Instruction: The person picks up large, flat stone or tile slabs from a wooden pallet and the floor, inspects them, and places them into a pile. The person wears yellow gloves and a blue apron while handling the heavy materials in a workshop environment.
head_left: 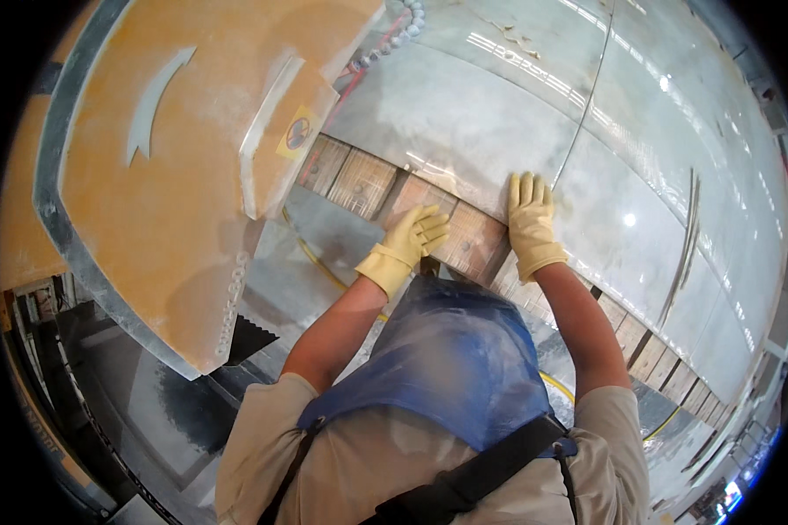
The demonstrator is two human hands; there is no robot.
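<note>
Machinery (197, 201) with an orange face, a grey rim and a pale curved arrow stands on the left, covering the left end of the table (473, 238). A segmented hose (403, 37) hangs at its upper right side. Wooden slats (366, 182) line the table's near edge, which slants from upper left to lower right, and a yellow hose (308, 252) runs below them.

The left hand (409, 238), in a pale yellow glove, is over these slats, short of the slab (464, 105). Its fingers are loosely bent and point rightward; it has hold of nothing visible, and whether it touches the wood I cannot tell.

The pale, glossy slab lies ahead of both hands, beyond the slats. Its near side follows the table's near edge, and its longer direction seems to run that same way, though neither end shows clearly.

The right hand (532, 223), gloved alike, is the nearer one: open and flat across the slab's near edge, fingers straight, close together and pointing toward the far side, gripping nothing. Just beyond its fingertips, a dark seam (591, 98) runs away from the near edge. Farther right, thin strips (693, 229) lie on the slab, slanting toward the table's near edge.
</note>
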